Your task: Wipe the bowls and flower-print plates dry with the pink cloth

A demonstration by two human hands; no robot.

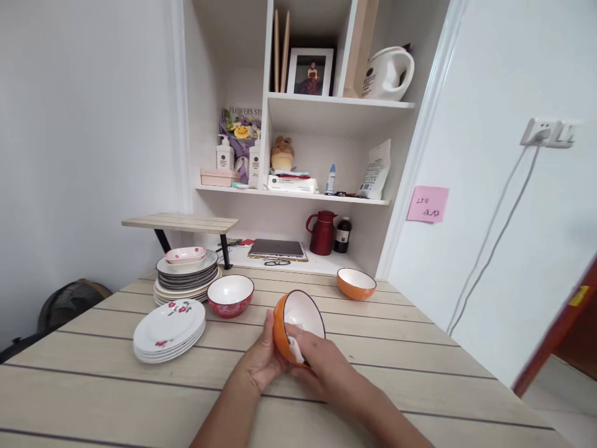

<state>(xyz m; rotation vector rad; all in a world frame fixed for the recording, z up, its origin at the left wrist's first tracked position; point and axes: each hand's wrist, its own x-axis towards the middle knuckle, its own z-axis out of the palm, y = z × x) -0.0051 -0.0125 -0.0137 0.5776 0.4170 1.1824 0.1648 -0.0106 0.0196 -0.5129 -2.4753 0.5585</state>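
Note:
An orange bowl (305, 308) with a white inside and dark rim is tilted up between my hands, just over the table. My left hand (263, 356) grips its outer left side, thumb up along the wall. My right hand (321, 361) is closed over the near rim, pressing a crumpled white tissue or cloth (295, 350) against the bowl; the fingers reach inside. To the left stands a red patterned bowl (231, 297) with a white inside. A second orange bowl (356, 284) sits at the back right.
White floral plates (170, 330) are stacked at the left, before a taller pile of dark-rimmed plates (186, 277). A small raised shelf (181, 222) stands behind. At the back are a laptop (277, 247), glasses (277, 262) and a red thermos jug (322, 233).

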